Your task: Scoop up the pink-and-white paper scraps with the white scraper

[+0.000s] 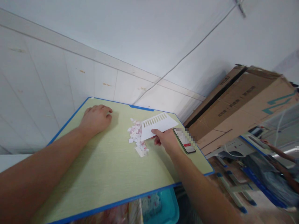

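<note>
My right hand [164, 139] pinches the lower edge of a white card [155, 127] between thumb and fingers. A row of several narrow slots runs along the card's far side. Its left end lies over or against a loose pile of small white and pinkish paper pieces [136, 137]; whether it touches them I cannot tell. My left hand [96, 117] rests on the desk to the left of the pile, palm down, fingers curved and holding nothing. Just right of my right hand lies a phone [190, 148] with its screen lit.
The pale green desk [112, 174] has a blue rim and stands against a white wall. Large cardboard boxes [243, 96] lean at the right. Below the near edge sits a turquoise bin [171, 208]. Another person's arm [280, 152] shows at the far right.
</note>
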{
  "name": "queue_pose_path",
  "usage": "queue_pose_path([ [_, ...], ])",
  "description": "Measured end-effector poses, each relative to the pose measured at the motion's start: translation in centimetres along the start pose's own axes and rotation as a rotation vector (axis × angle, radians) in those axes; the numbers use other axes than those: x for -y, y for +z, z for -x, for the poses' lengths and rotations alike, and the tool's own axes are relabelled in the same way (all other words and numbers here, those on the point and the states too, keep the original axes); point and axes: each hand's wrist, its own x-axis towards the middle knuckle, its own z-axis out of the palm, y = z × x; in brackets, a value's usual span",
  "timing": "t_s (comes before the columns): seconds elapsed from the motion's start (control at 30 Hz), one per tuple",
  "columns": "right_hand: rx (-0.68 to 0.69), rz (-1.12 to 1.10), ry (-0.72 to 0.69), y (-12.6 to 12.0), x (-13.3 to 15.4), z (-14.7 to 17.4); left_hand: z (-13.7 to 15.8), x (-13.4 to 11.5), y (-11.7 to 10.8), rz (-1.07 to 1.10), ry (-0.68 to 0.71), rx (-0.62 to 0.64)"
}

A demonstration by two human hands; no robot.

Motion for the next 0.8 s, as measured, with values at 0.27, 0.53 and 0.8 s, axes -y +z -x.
queue_pose_path([
  [0.27,0.101,0.120,-0.055,2.8,1.9,-0.2,-0.1,0.2,0.0,0.001,0.002,-0.018],
  [0.53,0.252,0.094,-0.098,2.4,2.4,0.5,0.1,-0.4,-0.8,-0.038,-0.024,0.044],
  [0.8,0.225,0.079,-0.071,-1.4,1.5,0.3,0.2,-0.6,-1.0,-0.039,-0.023,0.049],
])
